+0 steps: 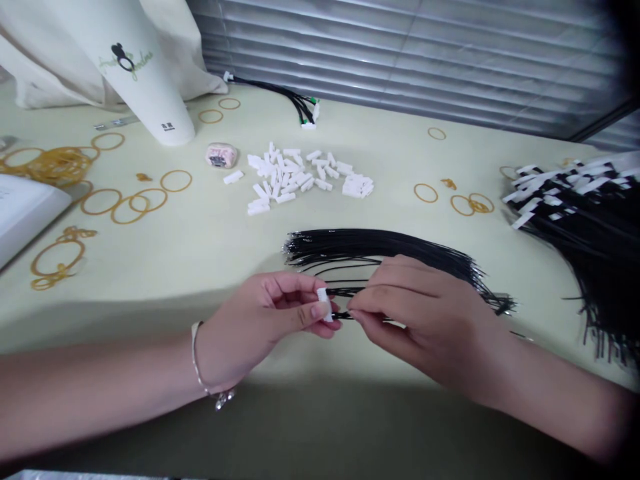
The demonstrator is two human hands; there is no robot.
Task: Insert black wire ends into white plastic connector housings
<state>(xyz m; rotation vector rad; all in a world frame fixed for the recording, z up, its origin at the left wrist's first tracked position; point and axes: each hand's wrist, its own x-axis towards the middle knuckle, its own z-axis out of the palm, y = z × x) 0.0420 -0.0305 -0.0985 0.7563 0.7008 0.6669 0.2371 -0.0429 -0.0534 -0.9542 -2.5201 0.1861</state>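
Between the thumb and fingers of my left hand is a white connector housing, held upright. Several black wires run from its right side toward my right hand. The thumb and index finger of that hand pinch a black wire close to the housing; its far end is hidden under the palm. Just behind my hands lies a bundle of loose black wires with bare metal terminals at the ends. Farther back is a scattered pile of white connector housings.
Wired connectors form a big heap at the right. A finished-looking harness lies by the blinds. At left are rubber bands, a white tumbler, a cloth bag and a white box. A small pink object sits beside the pile.
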